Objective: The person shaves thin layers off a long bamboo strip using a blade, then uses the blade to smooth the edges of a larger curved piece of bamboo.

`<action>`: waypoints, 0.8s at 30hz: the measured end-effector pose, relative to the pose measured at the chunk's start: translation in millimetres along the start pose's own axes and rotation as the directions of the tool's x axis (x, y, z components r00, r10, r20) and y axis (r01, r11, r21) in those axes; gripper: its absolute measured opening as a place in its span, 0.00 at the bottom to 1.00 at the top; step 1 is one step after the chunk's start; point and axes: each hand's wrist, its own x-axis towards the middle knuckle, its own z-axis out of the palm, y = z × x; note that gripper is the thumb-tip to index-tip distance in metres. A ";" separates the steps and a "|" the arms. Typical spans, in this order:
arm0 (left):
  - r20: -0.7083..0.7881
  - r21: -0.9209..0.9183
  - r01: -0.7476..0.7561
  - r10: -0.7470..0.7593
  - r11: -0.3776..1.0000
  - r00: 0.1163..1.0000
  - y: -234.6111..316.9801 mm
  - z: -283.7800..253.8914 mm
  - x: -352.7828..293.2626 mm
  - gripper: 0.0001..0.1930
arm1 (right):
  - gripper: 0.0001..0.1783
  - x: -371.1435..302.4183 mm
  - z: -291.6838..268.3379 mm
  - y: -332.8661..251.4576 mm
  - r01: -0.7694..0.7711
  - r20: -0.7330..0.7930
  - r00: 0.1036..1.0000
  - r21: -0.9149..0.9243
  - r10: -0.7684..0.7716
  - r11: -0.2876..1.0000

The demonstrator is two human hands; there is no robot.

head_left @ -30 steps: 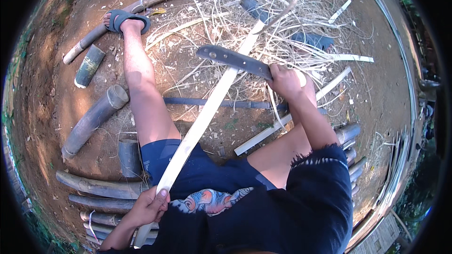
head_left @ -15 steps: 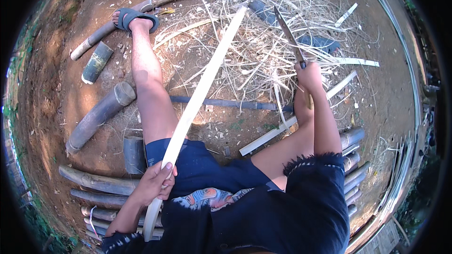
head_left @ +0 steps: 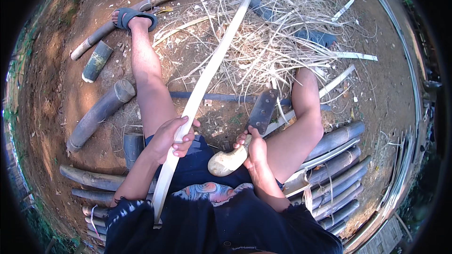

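Note:
A long pale strip of split bamboo (head_left: 216,61) slants from my lap up past the shavings. My left hand (head_left: 174,138) is closed around its lower part, over my left thigh. In front of my lap, my right hand (head_left: 254,148) grips a machete by its bulbous pale wooden handle (head_left: 227,161). The wide dark machete blade (head_left: 262,110) points up and away, its flat side showing, apart from the strip. Between my spread legs a tangled heap of thin bamboo shavings (head_left: 268,42) covers the ground.
Bamboo poles (head_left: 336,178) lie side by side beneath me. Short bamboo sections (head_left: 99,115) and a longer pole (head_left: 101,33) rest on the dirt at left. A dark thin pole (head_left: 216,97) crosses between my legs. Long split strips (head_left: 400,37) run along the far right.
My right hand has drawn the machete back from beyond my right knee to my lap, turning the blade flat. My left hand has moved farther up the bamboo strip.

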 end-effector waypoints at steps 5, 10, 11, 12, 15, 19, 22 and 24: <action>0.031 -0.011 -0.016 0.016 1.000 0.999 -7.0 -5.8 14.7 0.15 | 0.16 -33.8 10.3 9.7 0.201 0.061 0.980 -0.262 -0.192 0.944; 0.010 -0.031 -0.083 0.083 0.996 0.996 0.1 14.9 16.3 0.18 | 0.20 -33.0 53.2 -23.8 0.408 0.328 0.912 -0.674 -0.246 0.616; 0.014 -0.055 -0.080 0.081 0.995 0.997 0.0 15.1 17.7 0.19 | 0.21 -30.0 57.7 -31.1 0.467 0.376 0.882 -0.782 -0.285 0.413; 0.017 -0.075 -0.079 0.080 0.994 0.997 1.2 14.3 18.2 0.20 | 0.20 -29.5 61.1 -33.4 0.580 0.499 0.794 -0.792 -0.346 0.189; 0.017 -0.119 -0.045 0.047 0.992 0.999 5.3 14.4 12.1 0.16 | 0.16 -26.1 62.1 -38.9 0.640 0.802 0.547 -0.585 -0.239 -0.499; -0.053 -0.043 -0.060 0.057 0.997 0.997 -8.7 15.1 7.0 0.06 | 0.22 -22.8 67.8 -63.1 0.564 0.813 0.578 -0.342 0.064 -0.752; -0.012 -0.075 -0.087 0.086 0.993 0.996 -11.2 13.0 0.4 0.07 | 0.21 -15.3 71.1 -71.6 0.648 0.865 0.481 -0.241 0.144 -0.722; 0.058 -0.126 -0.020 0.027 0.992 0.998 -23.0 1.1 2.7 0.08 | 0.21 -23.3 78.4 -67.7 0.713 0.894 0.389 -0.141 0.221 -0.687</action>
